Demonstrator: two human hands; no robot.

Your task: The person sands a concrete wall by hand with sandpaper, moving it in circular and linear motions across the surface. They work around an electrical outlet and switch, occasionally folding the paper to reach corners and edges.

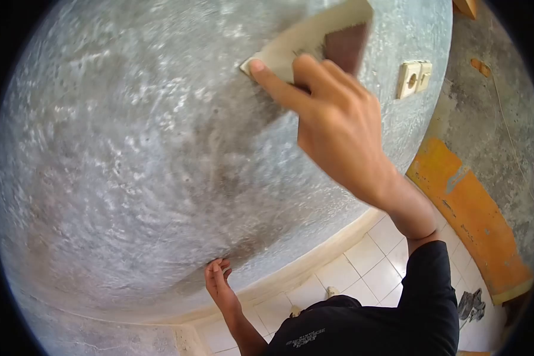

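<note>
Here, beige piece in right hand

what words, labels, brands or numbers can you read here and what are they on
No text is clear enough to quote.
Black shirt: pale printed lettering, too small and blurred to read.
Pale flat tool in the right hand: none visible.
Wall socket: none visible.

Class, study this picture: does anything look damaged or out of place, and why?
The orange band at right looks damaged: grey patches interrupt its colour, like flaked paint. A crumpled grey item lies loose on the tiles.
</note>
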